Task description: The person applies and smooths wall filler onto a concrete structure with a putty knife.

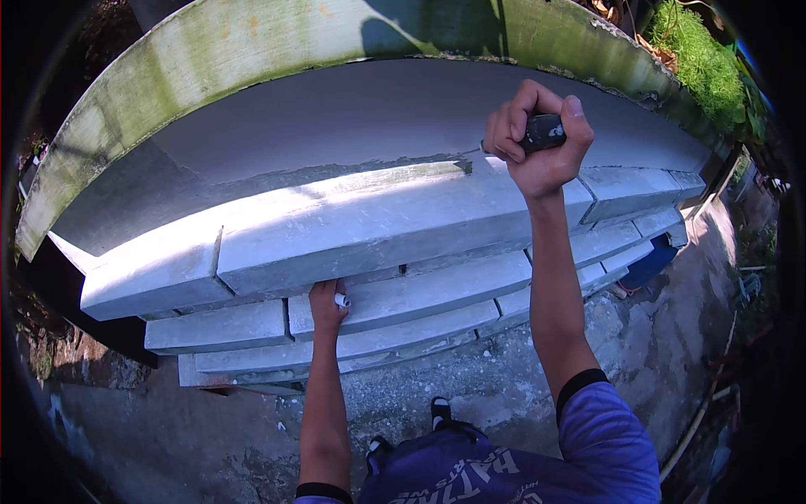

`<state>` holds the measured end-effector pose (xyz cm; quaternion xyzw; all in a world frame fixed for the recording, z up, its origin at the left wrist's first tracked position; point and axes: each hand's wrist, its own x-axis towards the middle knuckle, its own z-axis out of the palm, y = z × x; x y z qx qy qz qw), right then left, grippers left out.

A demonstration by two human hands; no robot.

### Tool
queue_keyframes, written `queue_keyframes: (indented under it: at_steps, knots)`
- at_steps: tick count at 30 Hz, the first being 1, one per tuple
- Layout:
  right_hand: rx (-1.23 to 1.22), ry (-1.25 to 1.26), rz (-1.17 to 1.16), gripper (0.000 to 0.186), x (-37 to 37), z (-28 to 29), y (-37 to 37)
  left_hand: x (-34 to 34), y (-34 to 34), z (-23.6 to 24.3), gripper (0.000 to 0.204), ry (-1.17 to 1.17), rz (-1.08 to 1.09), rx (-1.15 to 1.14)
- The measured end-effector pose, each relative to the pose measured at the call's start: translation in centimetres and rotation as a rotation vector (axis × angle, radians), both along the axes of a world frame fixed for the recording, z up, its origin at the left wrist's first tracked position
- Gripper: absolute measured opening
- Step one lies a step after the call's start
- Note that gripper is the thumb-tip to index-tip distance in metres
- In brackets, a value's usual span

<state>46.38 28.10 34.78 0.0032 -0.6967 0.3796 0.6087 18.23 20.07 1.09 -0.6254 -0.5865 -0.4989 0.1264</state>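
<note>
My right hand (541, 155) is closed round the black handle (544, 133) of a hand tool. A thin metal part leads from the handle toward the joint where the wall meets the top ledge; its tip is too small to tell its kind. Along that joint runs a rough dark grey strip (336, 170). Lower and to the left, my left hand (326, 304) is closed at the front edge of the top ledge (378, 244), above the second step. A small white cylinder (342, 300) pokes out of its fist; the fingers are partly hidden.
Pale concrete steps (437, 290) curve below the ledge. Above stands a grey wall (353, 109) with a green-stained rim (277, 34). Feathery green plants (697, 71) grow at the upper right. A blue object (651, 265) lies by the steps' right end, on rough concrete ground (504, 403).
</note>
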Motion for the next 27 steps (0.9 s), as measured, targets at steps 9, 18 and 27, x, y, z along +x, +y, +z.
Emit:
queue_keyframes:
  at_steps: [9, 18, 27]
  knots:
    - [-0.017, 0.041, 0.065, 0.059, 0.3, -0.4, 0.0, -0.4, 0.3, -0.6, 0.03, 0.019, 0.001, 0.019]
    - [0.015, 0.069, 0.008, 0.059, 0.1, -1.3, 0.1, -0.1, -0.2, -0.1, 0.033, 0.006, -0.043, 0.043]
    - [0.006, -0.009, -0.062, 0.057, 0.0, -0.4, 0.9, -0.1, 0.0, 0.0, 0.03, -0.001, -0.024, -0.029]
